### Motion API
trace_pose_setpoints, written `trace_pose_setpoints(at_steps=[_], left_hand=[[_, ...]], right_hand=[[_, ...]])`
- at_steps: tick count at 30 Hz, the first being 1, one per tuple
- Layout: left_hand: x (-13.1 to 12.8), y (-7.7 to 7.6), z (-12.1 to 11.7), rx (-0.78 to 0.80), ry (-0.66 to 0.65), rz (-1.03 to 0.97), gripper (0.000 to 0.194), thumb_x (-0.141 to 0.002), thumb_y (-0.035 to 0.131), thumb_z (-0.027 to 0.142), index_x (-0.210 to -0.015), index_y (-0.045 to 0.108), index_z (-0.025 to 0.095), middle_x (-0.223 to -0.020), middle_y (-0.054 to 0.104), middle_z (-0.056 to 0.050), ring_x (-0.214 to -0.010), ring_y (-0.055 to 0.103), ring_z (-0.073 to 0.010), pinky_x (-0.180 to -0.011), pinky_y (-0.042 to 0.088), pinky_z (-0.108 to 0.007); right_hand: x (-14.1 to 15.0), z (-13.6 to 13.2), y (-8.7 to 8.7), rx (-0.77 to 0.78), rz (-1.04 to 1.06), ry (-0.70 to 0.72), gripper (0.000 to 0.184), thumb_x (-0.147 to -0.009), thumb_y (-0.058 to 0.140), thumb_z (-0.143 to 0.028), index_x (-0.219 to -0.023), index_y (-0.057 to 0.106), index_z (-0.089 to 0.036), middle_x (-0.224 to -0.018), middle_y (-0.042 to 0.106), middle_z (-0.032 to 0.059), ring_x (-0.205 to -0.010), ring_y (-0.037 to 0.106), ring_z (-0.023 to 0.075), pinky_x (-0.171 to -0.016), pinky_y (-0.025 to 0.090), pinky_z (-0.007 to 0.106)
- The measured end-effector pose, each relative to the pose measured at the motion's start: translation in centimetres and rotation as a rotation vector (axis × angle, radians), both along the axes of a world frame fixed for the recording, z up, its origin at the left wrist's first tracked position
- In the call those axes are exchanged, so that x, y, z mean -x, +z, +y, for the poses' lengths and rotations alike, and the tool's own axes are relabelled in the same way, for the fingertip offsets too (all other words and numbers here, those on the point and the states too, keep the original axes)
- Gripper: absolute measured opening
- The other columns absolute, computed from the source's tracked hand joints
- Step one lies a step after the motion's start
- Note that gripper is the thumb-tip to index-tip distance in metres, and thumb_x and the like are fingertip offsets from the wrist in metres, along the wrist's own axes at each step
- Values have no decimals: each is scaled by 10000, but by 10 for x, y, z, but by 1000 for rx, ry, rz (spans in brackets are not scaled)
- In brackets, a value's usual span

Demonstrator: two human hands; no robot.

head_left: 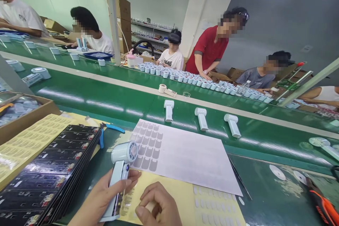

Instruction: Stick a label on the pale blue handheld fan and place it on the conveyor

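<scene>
My left hand (106, 197) grips the handle of a pale blue handheld fan (120, 167), whose round head points up and right. My right hand (159, 206) is curled beside it, its fingertips pressed on a yellow sticker sheet (182, 194); whether it pinches a sticker I cannot tell. A white backing sheet (182, 155) with several grey stickers at its left end lies just beyond. A stack of black label sheets (53, 169) lies to the left of the fan.
Three white fans (202, 118) lie on the green conveyor belt (106, 99). Rows of small round parts (185, 77) line the far side, where several people work. A cardboard box (23, 113) is at left, blue-handled pliers (112, 129) ahead, an orange tool (324, 206) at right.
</scene>
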State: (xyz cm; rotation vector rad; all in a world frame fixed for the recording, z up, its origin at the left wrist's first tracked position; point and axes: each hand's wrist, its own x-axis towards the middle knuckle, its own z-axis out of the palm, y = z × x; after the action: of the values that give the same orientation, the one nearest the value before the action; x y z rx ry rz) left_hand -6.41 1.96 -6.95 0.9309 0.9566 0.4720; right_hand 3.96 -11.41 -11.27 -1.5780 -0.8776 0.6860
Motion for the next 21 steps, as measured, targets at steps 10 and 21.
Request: trace_pose_setpoints(at_steps=[10, 21], left_hand=[[-25, 27, -9, 128, 172, -52, 567, -526, 941, 553, -971, 790, 236, -1035, 806, -23, -1104, 696, -263, -855, 582, -246], [-49, 48, -8, 308, 184, -38, 362, -960, 606, 369, -1267, 710, 210, -1138, 783, -55, -1089, 710, -222, -758, 597, -226]], right_hand=[[-17, 15, 86, -47, 150, 102, 63, -752, 685, -193, -749, 624, -210, -975, 596, 22, -717, 596, 116, -481, 376, 191], [-26, 27, 83, 23, -83, 65, 131, -773, 639, -117, -740, 571, -223, -979, 568, -8, -639, 556, 94, -569, 445, 233]])
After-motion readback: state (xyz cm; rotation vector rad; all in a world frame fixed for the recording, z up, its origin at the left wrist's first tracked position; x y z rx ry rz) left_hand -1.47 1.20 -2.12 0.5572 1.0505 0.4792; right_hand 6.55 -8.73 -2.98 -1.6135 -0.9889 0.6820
